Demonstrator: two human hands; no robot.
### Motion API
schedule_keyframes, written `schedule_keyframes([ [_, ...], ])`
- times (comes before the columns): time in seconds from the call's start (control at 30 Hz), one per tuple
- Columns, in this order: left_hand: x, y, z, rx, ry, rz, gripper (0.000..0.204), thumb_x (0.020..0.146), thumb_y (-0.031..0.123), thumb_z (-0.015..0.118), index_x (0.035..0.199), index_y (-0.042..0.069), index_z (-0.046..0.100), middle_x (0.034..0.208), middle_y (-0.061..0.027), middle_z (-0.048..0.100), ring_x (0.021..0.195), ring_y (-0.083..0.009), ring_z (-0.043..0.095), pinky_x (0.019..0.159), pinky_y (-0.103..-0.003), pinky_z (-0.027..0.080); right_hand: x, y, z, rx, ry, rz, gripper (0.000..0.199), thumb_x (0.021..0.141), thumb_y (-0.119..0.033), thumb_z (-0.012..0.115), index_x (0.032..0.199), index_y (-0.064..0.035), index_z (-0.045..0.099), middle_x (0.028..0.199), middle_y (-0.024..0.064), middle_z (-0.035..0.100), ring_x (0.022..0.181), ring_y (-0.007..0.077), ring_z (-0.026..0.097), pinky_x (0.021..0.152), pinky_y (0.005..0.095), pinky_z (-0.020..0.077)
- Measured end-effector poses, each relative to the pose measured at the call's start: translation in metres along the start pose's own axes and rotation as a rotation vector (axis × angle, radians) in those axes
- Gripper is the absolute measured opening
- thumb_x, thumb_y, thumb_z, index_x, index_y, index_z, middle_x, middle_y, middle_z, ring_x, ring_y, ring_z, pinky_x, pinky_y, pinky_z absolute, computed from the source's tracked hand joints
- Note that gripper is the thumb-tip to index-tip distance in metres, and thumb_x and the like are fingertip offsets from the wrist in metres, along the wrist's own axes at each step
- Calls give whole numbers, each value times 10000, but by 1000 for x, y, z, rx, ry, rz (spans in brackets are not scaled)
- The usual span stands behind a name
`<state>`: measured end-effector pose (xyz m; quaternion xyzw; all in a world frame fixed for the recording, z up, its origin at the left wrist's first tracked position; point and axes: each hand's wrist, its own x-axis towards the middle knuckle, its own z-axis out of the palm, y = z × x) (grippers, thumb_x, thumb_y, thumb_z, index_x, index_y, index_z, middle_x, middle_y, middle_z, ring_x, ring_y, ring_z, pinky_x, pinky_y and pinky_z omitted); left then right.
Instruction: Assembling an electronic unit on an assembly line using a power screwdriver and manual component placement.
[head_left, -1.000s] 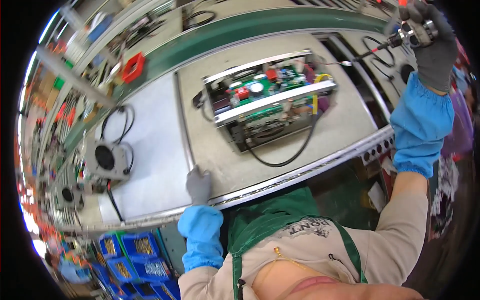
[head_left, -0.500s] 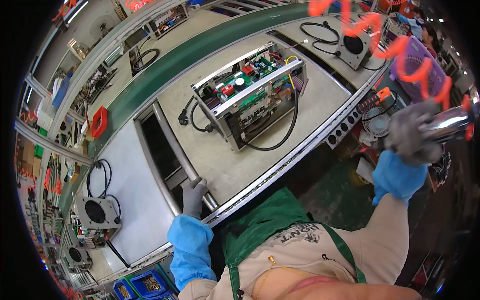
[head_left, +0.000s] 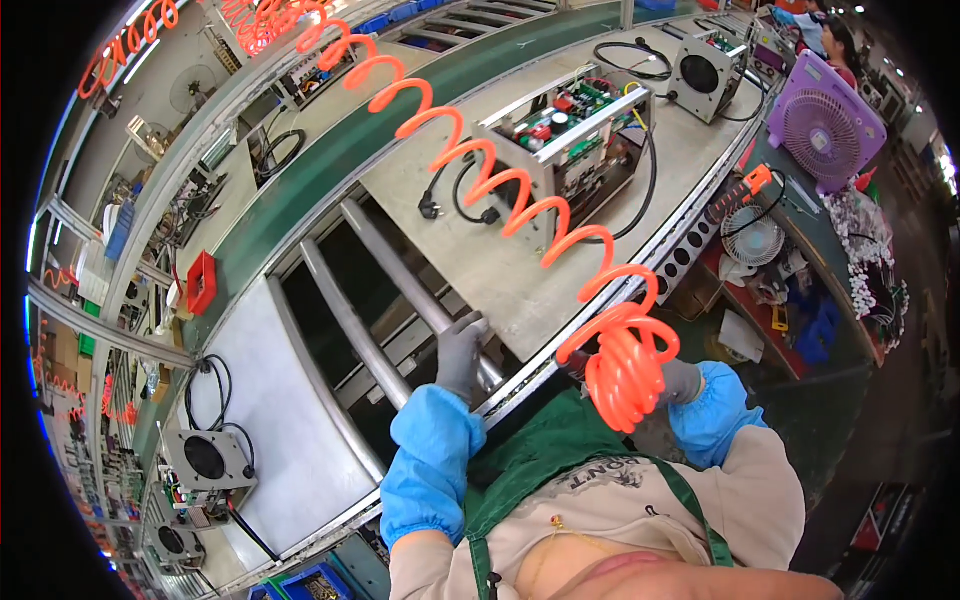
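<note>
My left hand (head_left: 461,352), in a grey glove and blue sleeve cover, is at the near left corner of a pale flat board (head_left: 490,312), fingers bent against its edge above a metal roller (head_left: 395,262). On the board stands an open-framed electronic unit (head_left: 570,125) with a green circuit board, silver rails and a black power cord. My right hand (head_left: 683,382), gloved likewise, is low beside the line's near rail. An orange coiled air hose (head_left: 622,375) bunches up in front of it and hides most of its fingers and the air tool seen in them earlier.
Another roller (head_left: 350,325) and a white panel (head_left: 270,370) lie left of the gap. Boxy units with black fans (head_left: 205,455) (head_left: 700,72) stand at both ends. The hose stretches across the line. A purple fan (head_left: 822,122) and a side bench (head_left: 790,225) are at right.
The board with the unit has slid right and away along with my left hand, uncovering a second roller. My right hand has come down and inward from the far right, the orange hose following.
</note>
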<state>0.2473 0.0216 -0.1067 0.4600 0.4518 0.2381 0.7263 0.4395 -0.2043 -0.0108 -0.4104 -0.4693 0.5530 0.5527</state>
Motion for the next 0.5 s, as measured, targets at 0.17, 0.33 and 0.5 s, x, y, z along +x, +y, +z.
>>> schedule_keyframes([
  [0.17, 30, 4, 52, -281, -134, -27, 352, 845, 134, 576, 1162, -14, 614, 901, -62, 615, 818, -161, 574, 734, -313, 467, -7, 32, -13, -158, -26, 163, 457, 719, -86, 781, 1134, -59, 592, 985, 7, 629, 918, 74, 553, 817, 290, 488],
  [0.33, 16, 14, 68, -130, -492, 5, 442, 847, 103, 584, 1264, -34, 530, 1006, -99, 645, 808, -164, 616, 710, -272, 500, 23, 38, 10, -201, 198, 300, 359, 677, -29, 719, 1025, -32, 630, 804, -19, 601, 761, 64, 545, 684, 269, 460],
  [0.5, -22, 16, -25, -67, -209, 75, 497, 839, 129, 650, 1304, 10, 520, 1090, -105, 623, 898, -163, 601, 809, -292, 491, 51, 63, 11, -128, 231, 520, 525, 672, 48, 583, 1195, 11, 546, 938, 135, 690, 705, 129, 655, 604, 262, 527],
])
